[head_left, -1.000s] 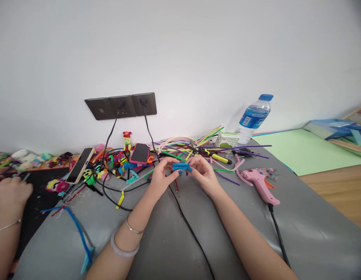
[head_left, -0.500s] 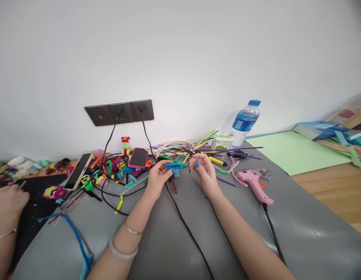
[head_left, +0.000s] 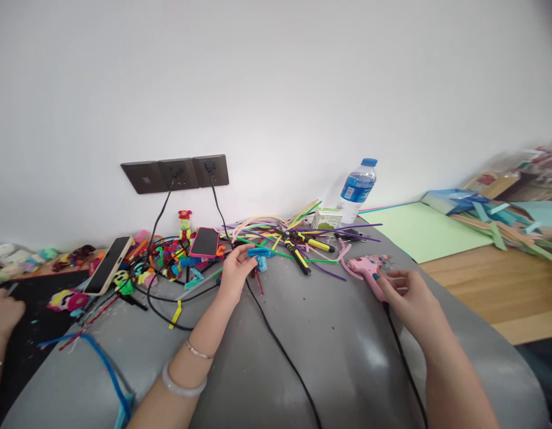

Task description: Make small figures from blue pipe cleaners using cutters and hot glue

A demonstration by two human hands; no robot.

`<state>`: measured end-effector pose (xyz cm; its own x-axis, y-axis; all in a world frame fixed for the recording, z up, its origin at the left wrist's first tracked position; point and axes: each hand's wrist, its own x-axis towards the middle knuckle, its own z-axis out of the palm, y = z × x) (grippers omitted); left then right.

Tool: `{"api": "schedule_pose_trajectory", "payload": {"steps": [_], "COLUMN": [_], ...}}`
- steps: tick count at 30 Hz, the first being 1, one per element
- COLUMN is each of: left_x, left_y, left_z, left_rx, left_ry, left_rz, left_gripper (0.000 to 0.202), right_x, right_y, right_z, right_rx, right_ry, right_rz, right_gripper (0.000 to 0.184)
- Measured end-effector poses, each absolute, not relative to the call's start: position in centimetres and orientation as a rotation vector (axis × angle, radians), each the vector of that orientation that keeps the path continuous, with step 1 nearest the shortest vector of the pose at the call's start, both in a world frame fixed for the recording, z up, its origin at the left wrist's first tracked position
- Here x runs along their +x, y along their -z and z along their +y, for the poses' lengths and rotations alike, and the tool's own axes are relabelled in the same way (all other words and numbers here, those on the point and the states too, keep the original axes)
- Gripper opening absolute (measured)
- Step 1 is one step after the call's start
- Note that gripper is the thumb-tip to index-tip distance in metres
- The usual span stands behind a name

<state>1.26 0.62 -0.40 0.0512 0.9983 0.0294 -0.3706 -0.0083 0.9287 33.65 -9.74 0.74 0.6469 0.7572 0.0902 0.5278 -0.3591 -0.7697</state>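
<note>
My left hand (head_left: 234, 275) is closed on a small blue pipe-cleaner piece (head_left: 258, 254), held just above the grey table cover (head_left: 338, 345) near the middle. Out to the right, my right hand (head_left: 407, 296) rests on the handle of a pink glue gun (head_left: 367, 267) that lies on the cover; its fingers curl over the handle, and the gun's black cord (head_left: 403, 363) runs back along my forearm.
A heap of coloured pipe cleaners (head_left: 276, 232), yellow-handled pliers (head_left: 298, 255), two phones (head_left: 204, 241) and charging cables lie by the wall sockets (head_left: 175, 174). A water bottle (head_left: 356, 187) stands behind. Another person's hand (head_left: 3, 313) is at far left. Green paper (head_left: 418, 229) lies right.
My right hand let go of the blue piece and moved right onto the pink glue gun. The left hand keeps the blue piece. The view shifted to the right.
</note>
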Motion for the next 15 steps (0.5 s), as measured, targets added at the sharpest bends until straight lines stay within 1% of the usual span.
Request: {"api": "schedule_pose_trajectory", "payload": {"steps": [2, 6, 10, 12, 15], "left_x": [1.3, 1.2, 1.2, 1.2, 1.2], "left_y": [0.4, 0.3, 0.1, 0.1, 0.0], "left_z": [0.6, 0.5, 0.3, 0.2, 0.1], "left_rx": [0.988, 1.057, 1.149, 1.182, 1.206], "left_ry": [-1.33, -1.333, -1.308, -1.29, -1.274], "left_rz": [0.884, 0.899, 0.928, 0.941, 0.948], "left_gripper": [0.041, 0.038, 0.039, 0.039, 0.038], "right_x": [34.6, 35.2, 36.0, 36.8, 37.9], "right_y": [-0.2, 0.5, 0.7, 0.5, -0.2], "right_z": [-10.5, -10.4, -9.6, -9.5, -9.5], "right_rx": [-2.149, -2.175, -2.24, -2.297, -2.359], "right_ry": [-0.388, -0.418, -0.333, -0.333, -0.422], "right_rz": [-1.068, -1.199, -1.291, -1.351, -1.404], "right_gripper": [0.046, 0.047, 0.052, 0.046, 0.036]}}
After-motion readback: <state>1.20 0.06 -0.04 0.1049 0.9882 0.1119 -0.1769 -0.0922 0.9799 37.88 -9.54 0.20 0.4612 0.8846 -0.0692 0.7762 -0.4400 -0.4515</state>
